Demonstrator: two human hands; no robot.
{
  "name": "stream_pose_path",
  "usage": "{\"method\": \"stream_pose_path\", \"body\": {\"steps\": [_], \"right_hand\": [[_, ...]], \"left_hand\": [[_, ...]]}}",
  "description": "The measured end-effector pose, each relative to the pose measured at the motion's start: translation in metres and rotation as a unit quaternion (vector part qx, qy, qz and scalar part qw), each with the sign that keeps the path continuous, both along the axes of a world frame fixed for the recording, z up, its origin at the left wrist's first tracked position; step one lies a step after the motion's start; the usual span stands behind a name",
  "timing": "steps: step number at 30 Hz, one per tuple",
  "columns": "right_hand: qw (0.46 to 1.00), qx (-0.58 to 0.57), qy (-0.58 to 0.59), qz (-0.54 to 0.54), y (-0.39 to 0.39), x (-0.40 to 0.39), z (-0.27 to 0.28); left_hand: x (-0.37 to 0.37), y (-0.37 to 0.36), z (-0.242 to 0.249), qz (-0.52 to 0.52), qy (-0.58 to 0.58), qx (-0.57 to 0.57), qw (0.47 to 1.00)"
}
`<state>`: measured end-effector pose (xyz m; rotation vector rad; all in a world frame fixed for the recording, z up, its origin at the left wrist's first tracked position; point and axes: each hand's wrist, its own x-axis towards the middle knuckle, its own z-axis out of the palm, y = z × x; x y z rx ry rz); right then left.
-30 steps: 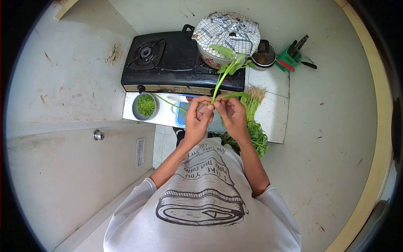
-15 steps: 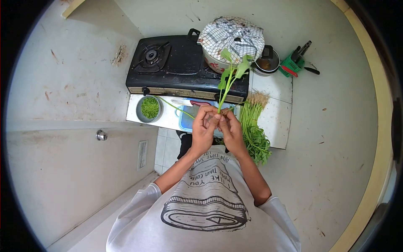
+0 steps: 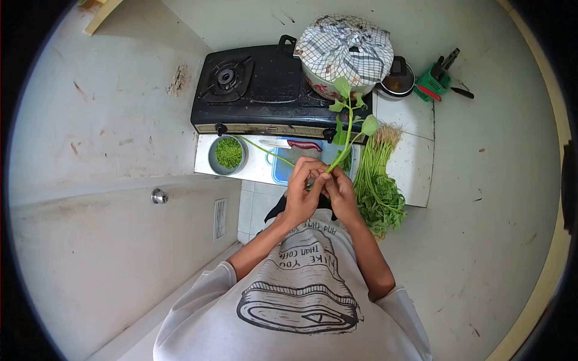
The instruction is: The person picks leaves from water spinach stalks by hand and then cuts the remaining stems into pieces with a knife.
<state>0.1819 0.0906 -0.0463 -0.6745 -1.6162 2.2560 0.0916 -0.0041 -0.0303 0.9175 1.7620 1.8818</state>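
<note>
Both hands are raised in front of my chest, pinched together on the lower end of a leafy green stalk [image 3: 346, 123] that rises toward the stove. My left hand [image 3: 303, 191] grips the stem from the left, and a thin green stem [image 3: 265, 150] trails out to the left of it. My right hand [image 3: 340, 191] pinches the same stalk from the right. Below the hands lies a blue cutting board [image 3: 282, 168] with a red-handled knife [image 3: 295, 144]. A bundle of green stalks [image 3: 376, 186] with roots at the far end lies on the counter to the right.
A grey bowl of chopped greens [image 3: 228, 154] stands on the white tiled counter [image 3: 415, 162]. Behind it is a black gas stove [image 3: 265, 90] with a cloth-covered pot [image 3: 344, 51], a small dark pot [image 3: 398, 81] and a green utensil basket [image 3: 436, 75]. A door with a knob [image 3: 159, 195] is at left.
The stalk has shifted right and stands more upright, and my hands have drawn closer together on its base. The view has drifted so the stove sits further right.
</note>
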Motion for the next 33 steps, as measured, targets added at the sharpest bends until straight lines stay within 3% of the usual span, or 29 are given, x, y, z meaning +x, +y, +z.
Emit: {"method": "stream_pose_path", "body": {"steps": [3, 6, 9, 14, 17, 24, 27, 33], "right_hand": [[0.996, -0.087, -0.017, -0.007, -0.006, 0.0, -0.022], [0.995, -0.023, -0.084, -0.038, -0.009, 0.003, -0.047], [0.97, 0.169, -0.139, -0.104, -0.002, 0.008, -0.089], [0.909, 0.257, -0.279, -0.171, 0.018, 0.023, -0.139], [0.881, 0.341, -0.275, -0.179, 0.028, 0.028, -0.189], [0.836, 0.413, -0.319, -0.17, 0.028, 0.001, -0.16], [0.842, 0.372, -0.351, -0.169, 0.02, 0.0, -0.158], [0.797, 0.369, -0.464, -0.111, 0.015, 0.012, -0.184]], "left_hand": [[-0.017, -0.002, 0.002, 0.002, 0.067, 0.006, 0.998], [-0.039, 0.0, 0.008, -0.018, 0.042, 0.031, 0.998], [-0.057, -0.009, 0.004, -0.092, -0.147, 0.05, 0.984], [-0.081, -0.006, 0.023, -0.121, -0.178, 0.028, 0.976], [-0.095, -0.008, 0.02, -0.136, -0.195, 0.022, 0.971], [-0.122, -0.004, 0.013, -0.168, -0.238, 0.026, 0.956], [-0.127, -0.002, 0.017, -0.172, -0.26, 0.037, 0.95], [-0.131, 0.007, 0.012, -0.189, -0.291, 0.047, 0.937]]}}
